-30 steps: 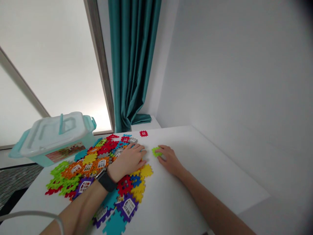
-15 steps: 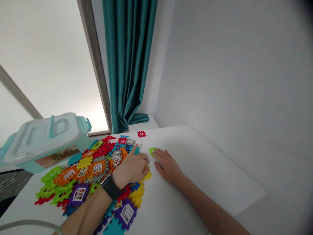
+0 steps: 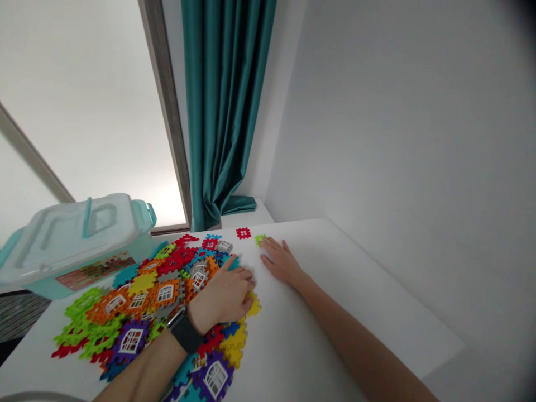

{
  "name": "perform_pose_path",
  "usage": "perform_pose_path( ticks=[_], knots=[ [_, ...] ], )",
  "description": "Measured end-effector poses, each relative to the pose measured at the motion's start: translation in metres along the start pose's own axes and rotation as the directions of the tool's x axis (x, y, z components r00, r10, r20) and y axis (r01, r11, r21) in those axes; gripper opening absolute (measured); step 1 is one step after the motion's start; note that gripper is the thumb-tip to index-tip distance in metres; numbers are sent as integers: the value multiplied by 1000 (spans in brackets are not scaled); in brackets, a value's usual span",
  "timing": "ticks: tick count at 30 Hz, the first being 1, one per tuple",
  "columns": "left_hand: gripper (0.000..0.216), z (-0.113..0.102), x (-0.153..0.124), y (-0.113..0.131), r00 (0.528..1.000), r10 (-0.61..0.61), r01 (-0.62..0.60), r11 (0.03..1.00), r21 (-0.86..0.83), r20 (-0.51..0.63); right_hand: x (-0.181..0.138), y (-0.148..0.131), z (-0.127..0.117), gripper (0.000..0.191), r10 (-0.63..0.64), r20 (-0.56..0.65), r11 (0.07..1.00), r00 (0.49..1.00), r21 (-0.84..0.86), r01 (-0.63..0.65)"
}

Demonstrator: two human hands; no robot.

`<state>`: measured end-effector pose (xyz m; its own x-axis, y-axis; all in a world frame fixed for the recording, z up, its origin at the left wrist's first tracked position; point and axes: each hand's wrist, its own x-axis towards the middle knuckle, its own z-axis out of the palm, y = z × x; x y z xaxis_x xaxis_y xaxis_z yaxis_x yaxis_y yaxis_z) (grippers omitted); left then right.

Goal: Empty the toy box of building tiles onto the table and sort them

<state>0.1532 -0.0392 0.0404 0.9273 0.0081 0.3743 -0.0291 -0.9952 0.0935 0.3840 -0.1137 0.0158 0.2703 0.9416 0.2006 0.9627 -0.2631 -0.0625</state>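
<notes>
A pile of bright interlocking plastic tiles (image 3: 146, 296), some with white windows, covers the left of a white table (image 3: 335, 312). My left hand (image 3: 224, 293), a dark watch on its wrist, lies on the pile's right edge with curled fingers over a teal tile (image 3: 233, 262) and a yellow tile (image 3: 253, 306). My right hand (image 3: 278, 259) lies flat with fingers stretched out, its fingertips on a lime-green tile (image 3: 259, 239). A red tile (image 3: 243, 232) lies just left of the green one.
A translucent teal storage box (image 3: 79, 240) with its lid on stands at the table's back left. A teal curtain (image 3: 221, 106) hangs behind, beside a window. A white wall borders the table's right side.
My right hand has slid the lime-green tile away from me, up beside the red tile. My left hand has stayed on the pile's edge, its fingers curling over the tiles.
</notes>
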Motion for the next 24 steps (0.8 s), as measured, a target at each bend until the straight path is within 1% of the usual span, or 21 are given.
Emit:
perform_pose_path(
  ticks=[5,10,14,19,24],
  knots=[
    [13,2,2,-4,1000,19,-19,1000,10,22,18,4,0,53,36,5,999,999,-1,-36],
    [15,2,4,-7,999,31,-31,999,13,10,32,6,0,53,55,5,998,998,8,-55],
    [14,2,4,-7,1000,13,-13,1000,5,12,41,7,1,54,63,9,998,998,9,-63],
    [13,2,4,-6,1000,11,-11,1000,9,-7,43,8,3,53,60,-12,998,998,16,-59],
    [11,-1,4,-5,999,-16,16,1000,-11,28,40,10,6,55,50,-49,999,998,16,-49]
  ],
)
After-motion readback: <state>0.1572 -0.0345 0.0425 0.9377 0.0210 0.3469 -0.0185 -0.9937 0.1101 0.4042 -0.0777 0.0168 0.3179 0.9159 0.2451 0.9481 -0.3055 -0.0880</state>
